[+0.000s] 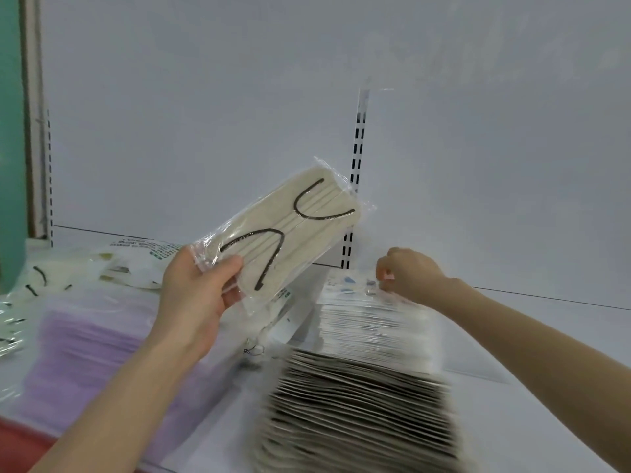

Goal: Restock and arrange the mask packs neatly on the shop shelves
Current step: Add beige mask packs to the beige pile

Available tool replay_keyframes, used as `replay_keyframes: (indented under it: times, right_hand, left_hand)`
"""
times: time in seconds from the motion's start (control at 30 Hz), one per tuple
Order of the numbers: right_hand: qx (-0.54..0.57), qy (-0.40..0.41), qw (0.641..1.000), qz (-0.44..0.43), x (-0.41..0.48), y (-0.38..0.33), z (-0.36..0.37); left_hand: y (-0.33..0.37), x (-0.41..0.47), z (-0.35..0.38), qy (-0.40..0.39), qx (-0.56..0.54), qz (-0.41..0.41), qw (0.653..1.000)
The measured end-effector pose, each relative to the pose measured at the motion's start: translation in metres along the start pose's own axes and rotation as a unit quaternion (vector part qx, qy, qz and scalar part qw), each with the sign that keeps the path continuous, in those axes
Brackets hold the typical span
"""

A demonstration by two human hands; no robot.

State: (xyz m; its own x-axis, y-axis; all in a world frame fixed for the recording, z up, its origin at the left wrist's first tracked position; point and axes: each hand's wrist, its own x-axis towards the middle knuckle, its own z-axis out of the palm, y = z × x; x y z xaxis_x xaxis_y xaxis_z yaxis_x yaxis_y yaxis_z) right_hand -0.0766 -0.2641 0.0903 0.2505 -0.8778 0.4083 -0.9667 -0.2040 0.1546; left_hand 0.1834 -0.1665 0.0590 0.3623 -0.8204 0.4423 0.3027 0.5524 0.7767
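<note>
My left hand point(194, 291) grips the lower end of a clear pack of cream masks with black ear loops point(286, 230), held tilted in the air above the shelf. A long row of upright mask packs point(368, 370) runs from the front toward the back of the white shelf point(546, 336). My right hand point(406, 271) reaches over that row and pinches the plastic top edge of the rearmost pack.
A stack of lilac mask packs point(88, 339) lies at the left. Loose cream and white packs point(112, 268) are scattered behind it. A slotted upright point(356, 172) divides the white back panel. A teal wall point(10, 131) bounds the far left.
</note>
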Motion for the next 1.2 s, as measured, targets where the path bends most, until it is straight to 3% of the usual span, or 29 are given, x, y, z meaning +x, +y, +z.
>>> replay_keyframes:
  times: [0.17,0.27,0.37,0.47,0.63,0.77,0.83,0.9,1.0,1.2]
  right_hand:
    - [0.102,-0.048,0.994,0.015,-0.002,0.01,0.005]
    - [0.26,0.024,0.964,0.057,-0.006,0.014,-0.009]
    - [0.479,0.108,0.866,0.097,-0.022,0.01,-0.036]
    - [0.63,0.078,0.767,0.097,-0.043,0.004,-0.063]
    - [0.645,0.067,0.75,0.131,-0.071,0.003,-0.07]
    - [0.711,0.074,0.666,0.215,-0.096,0.011,-0.059]
    - [0.737,0.08,0.62,0.257,-0.113,0.012,-0.052]
    - [0.759,0.08,0.575,0.296,-0.132,0.01,-0.045]
    - [0.783,0.07,0.519,0.337,-0.155,0.004,-0.035]
    - [0.768,0.01,0.519,0.376,-0.177,-0.011,-0.018]
  left_hand:
    - [-0.004,0.002,0.0,-0.017,0.003,-0.009,1.0]
    - [-0.006,0.003,0.002,-0.026,0.012,-0.015,0.999]
    - [-0.006,0.001,0.009,-0.04,0.018,-0.019,0.999]
    - [-0.007,-0.003,0.021,-0.071,0.013,-0.035,0.997]
    - [-0.011,-0.007,0.038,-0.104,0.037,-0.061,0.992]
    - [-0.021,-0.015,0.04,-0.141,0.124,-0.071,0.98]
    - [-0.029,-0.019,0.035,-0.177,0.237,-0.054,0.954]
    - [-0.034,-0.024,0.028,-0.232,0.356,-0.029,0.905]
    - [-0.043,-0.03,0.018,-0.288,0.42,-0.017,0.861]
    - [-0.04,-0.035,0.011,-0.27,0.386,-0.032,0.882]
